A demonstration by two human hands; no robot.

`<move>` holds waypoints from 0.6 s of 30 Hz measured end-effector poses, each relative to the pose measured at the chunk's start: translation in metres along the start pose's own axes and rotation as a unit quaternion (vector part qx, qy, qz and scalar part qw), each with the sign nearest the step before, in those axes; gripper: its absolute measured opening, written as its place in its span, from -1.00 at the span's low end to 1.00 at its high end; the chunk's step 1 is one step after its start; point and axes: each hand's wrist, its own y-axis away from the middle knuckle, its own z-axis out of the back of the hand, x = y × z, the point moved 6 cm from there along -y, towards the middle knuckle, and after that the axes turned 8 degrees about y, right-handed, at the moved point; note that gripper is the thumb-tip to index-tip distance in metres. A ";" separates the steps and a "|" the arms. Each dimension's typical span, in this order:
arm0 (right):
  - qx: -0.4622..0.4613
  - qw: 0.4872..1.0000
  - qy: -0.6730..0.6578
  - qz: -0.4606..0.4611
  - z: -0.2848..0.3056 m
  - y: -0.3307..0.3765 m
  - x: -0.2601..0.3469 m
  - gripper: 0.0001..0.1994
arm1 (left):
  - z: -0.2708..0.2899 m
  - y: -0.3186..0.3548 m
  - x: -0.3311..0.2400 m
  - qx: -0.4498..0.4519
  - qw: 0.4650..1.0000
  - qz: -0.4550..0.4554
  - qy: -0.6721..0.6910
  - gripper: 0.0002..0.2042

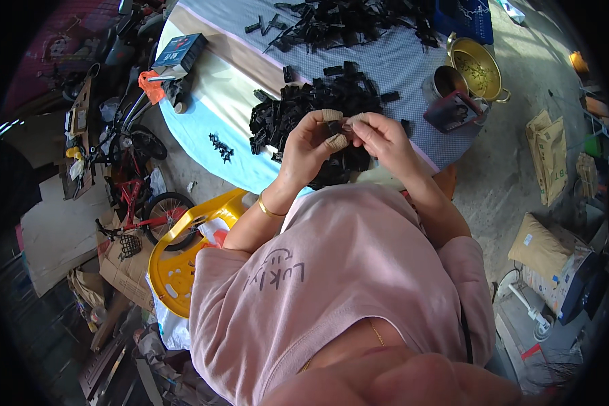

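Note:
Both my hands meet over the near side of a big heap of black plastic parts on the cloth-covered table. My left hand, with beige finger cots on its thumb and a finger, grips a small black plastic part. Close against it, my right hand is closed in a pinch, with a beige cover on a fingertip. Whatever sits between those right fingertips is too small to make out. To the right stand a gold-coloured two-handled pot with small pieces inside and a metal cup.
More black parts lie at the table's far side, beside a blue crate. A small black cluster and a blue box are at left. A dark red container stands at right. A yellow chair is beside me.

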 end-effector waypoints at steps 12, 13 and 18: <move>-0.031 0.989 0.132 0.059 -0.011 -0.001 0.004 -0.85 | 0.002 0.001 -0.006 0.004 0.989 -0.094 -0.115 -0.71; -0.036 0.992 0.108 0.052 -0.011 -0.002 0.001 -0.85 | 0.002 0.003 -0.008 -0.013 0.976 -0.131 -0.176 -0.74; -0.009 0.998 0.065 -0.013 -0.012 -0.011 -0.019 -0.85 | 0.005 0.006 -0.013 -0.041 0.942 -0.207 -0.262 -0.80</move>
